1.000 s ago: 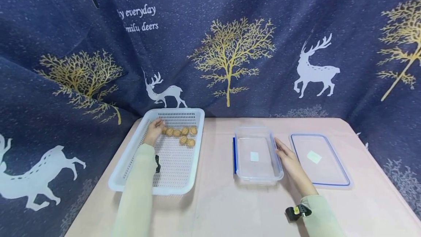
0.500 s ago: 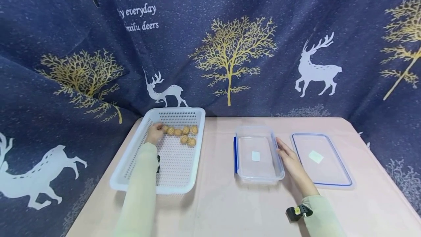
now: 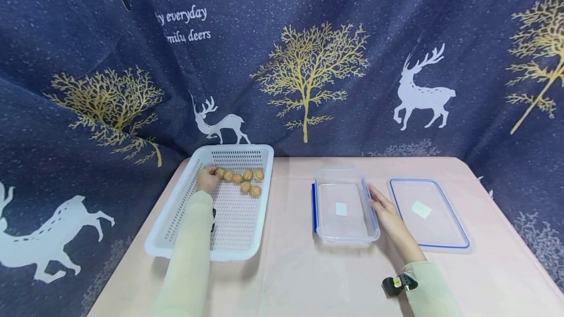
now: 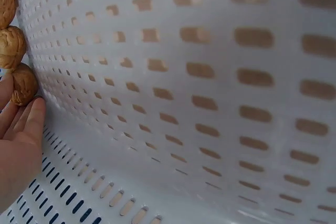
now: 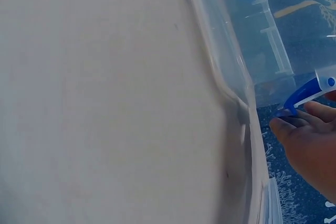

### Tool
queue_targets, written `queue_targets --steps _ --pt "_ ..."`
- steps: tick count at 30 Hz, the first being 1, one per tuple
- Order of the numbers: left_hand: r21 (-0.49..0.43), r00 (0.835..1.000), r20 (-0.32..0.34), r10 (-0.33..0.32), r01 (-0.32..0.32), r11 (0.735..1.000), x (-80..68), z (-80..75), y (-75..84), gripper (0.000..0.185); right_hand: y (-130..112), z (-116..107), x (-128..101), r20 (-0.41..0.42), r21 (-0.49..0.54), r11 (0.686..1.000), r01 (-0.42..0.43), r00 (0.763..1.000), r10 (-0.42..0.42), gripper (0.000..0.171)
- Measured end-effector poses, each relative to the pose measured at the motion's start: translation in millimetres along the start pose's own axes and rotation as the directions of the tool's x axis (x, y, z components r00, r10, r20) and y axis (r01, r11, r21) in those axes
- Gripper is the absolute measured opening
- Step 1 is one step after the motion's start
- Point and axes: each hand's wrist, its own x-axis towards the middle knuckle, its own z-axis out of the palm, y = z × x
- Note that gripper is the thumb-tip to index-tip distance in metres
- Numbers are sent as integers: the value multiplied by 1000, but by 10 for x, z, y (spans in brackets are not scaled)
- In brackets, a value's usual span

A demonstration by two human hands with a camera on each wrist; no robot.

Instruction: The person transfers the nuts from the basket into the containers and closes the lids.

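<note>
left wrist, unlike right, shows left hand [image 4: 20, 148] pinching a walnut [image 4: 25, 83].

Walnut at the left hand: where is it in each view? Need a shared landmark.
Head: walnut left of centre, left end of the far row, partly hidden by the left hand.
Left wrist: left edge, lowest walnut in view, pinched by the left hand.
Right wrist: not in it.
Landmark: basket, in head and left wrist only.

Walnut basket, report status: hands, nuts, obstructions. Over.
Left hand pinching row-end walnut inside basket. Right hand against clear container. Lid off, beside it. Neighbouring walnut crowding the pinched one.
</note>
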Motion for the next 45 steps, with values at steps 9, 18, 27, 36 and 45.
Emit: queue_targets --steps 9,18,27,36,45 --pt "-67 1000 -10 -9 8 998 -187 -198 341 27 35 2 9 -3 0 1000 -23 1000 23 53" --pt "-102 988 20 -152 153 983 -707 -620 1359 31 -22 13 -18 0 -15 1000 -13 1000 13 54" --pt "-184 985 37 -166 170 968 -673 -680 1465 36 -26 16 -27 8 -3 999 -33 999 33 53" --pt "-218 984 85 -154 169 961 -617 -739 1571 41 -15 20 -40 6 -1 1000 -29 1000 29 54" --pt "-401 994 109 -31 73 913 -400 -611 1476 43 -10 16 -33 13 14 999 -31 999 31 54"
